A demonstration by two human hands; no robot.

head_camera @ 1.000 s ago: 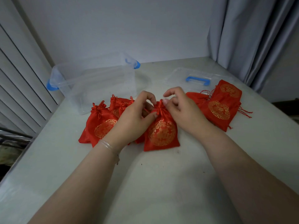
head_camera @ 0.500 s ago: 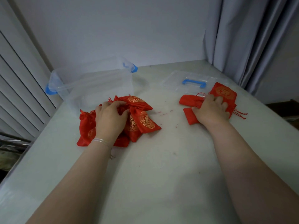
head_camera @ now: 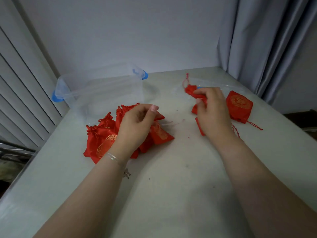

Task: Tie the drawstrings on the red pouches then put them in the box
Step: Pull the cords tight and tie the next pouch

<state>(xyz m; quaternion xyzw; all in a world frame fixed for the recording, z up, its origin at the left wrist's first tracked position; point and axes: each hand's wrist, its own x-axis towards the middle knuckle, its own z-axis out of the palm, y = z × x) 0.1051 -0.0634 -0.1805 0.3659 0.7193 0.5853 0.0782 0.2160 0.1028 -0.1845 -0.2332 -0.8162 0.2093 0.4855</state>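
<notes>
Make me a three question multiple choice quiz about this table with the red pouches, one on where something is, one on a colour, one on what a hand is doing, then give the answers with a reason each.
1. Where does the clear box stand?
A. far left of the table, behind the heap of tied pouches
B. at the table's near edge
C. under the curtain

2. What colour are the box's latches?
A. red
B. blue
C. green

3. What is the right hand doing?
A. resting flat on the table
B. holding a red pouch
C. lifting the lid

Answers:
1 A, the box sits just beyond the heap of tied pouches on the left.
2 B, both latches at its ends are blue.
3 B, its fingers are curled round a red pouch lifted off the table, drawstring loop up.
</notes>
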